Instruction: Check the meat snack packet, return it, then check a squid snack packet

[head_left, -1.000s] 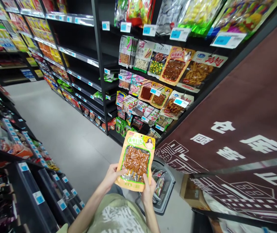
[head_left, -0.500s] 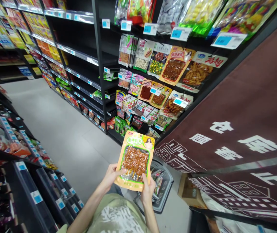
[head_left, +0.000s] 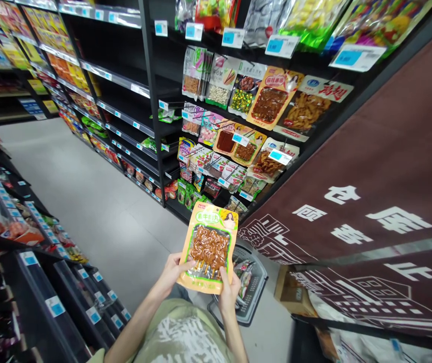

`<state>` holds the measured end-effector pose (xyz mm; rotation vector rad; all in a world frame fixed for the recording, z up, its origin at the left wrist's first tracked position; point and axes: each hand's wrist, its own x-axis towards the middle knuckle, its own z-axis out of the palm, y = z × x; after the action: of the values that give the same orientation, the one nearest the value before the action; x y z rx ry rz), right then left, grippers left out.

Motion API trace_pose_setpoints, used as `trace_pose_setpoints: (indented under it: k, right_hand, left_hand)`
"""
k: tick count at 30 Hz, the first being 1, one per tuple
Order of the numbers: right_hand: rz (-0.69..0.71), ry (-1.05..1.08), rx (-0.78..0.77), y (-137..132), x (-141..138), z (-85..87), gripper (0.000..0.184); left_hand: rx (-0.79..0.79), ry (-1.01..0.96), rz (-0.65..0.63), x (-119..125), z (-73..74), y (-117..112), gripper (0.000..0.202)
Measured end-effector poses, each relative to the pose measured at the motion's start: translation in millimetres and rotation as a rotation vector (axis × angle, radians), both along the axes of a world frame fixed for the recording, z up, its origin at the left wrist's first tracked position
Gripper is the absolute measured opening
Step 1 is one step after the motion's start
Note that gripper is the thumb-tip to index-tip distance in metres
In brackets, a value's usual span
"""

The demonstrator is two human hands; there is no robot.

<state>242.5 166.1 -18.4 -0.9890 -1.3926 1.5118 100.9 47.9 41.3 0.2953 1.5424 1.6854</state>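
Observation:
An orange snack packet [head_left: 209,242] with a clear window, showing brown skewered balls, is held upright in front of my body. My left hand [head_left: 173,272] grips its lower left edge, thumb on the front. On its lower right edge my right hand [head_left: 229,288] pinches it the same way. The fingers behind the packet are hidden. Past my right hand, on the floor, a grey shopping basket [head_left: 256,290] holds several packets and is partly covered by the snack packet and my arm.
Hooks on a dark rack ahead carry several hanging snack packets [head_left: 272,96] with price tags. A brown printed curtain [head_left: 352,201] hangs at the right, with a cardboard box [head_left: 295,292] below it. Dark shelving [head_left: 38,292] stands at the left, and a grey floor aisle [head_left: 98,191] runs between.
The view has shifted slightly, so the shelves and curtain sit a little further left and higher. Both hands keep the same hold on the snack packet.

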Motion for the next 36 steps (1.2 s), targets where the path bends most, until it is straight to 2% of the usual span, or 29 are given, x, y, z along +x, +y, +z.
trace_pose_setpoints:
  k: [9,16,19,25,36]
  right_hand:
    - [0.054,0.013,-0.114,3,5,-12.2,0.037]
    - [0.064,0.018,-0.102,4,5,-17.7,0.036]
    - [0.053,0.016,-0.106,4,4,-15.9,0.037]
    - [0.039,-0.007,-0.087,2,1,-9.1,0.037]
    - [0.071,-0.034,-0.025,-3,-2,8.2,0.036]
  left_hand:
    - [-0.006,-0.009,0.006,0,2.0,1,0.032]
    - [-0.005,0.059,-0.002,-3,-3.9,1,0.029]
    - [-0.017,0.101,0.004,-4,-3.5,1,0.029]
    - [0.059,0.111,-0.03,-3,-1.0,2,0.03]
    - [0.077,0.192,-0.035,-5,-20.1,4,0.047]
